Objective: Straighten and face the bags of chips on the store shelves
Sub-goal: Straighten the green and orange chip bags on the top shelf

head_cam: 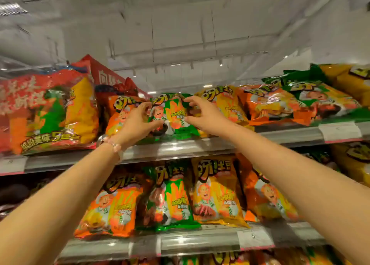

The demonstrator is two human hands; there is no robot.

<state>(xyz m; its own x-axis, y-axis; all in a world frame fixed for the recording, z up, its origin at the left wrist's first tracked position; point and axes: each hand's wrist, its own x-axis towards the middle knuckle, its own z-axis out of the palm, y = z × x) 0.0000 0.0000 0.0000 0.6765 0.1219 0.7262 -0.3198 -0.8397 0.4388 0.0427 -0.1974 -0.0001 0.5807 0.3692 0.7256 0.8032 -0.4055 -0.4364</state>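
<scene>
We note glossy plastic film on the green bag (173, 112) at twelve o'clock — smooth metal shelf rail (180, 147) beneath, paper label (340, 131) at three.

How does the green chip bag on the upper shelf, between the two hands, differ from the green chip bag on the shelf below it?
The upper green bag is gripped at its sides by the left hand and the right hand; the lower green bag is untouched. The upper bag is partly hidden by fingers, while the lower bag shows its whole front. Both have the same green design with a cartoon chef and stand between an orange bag and a yellow one.
</scene>
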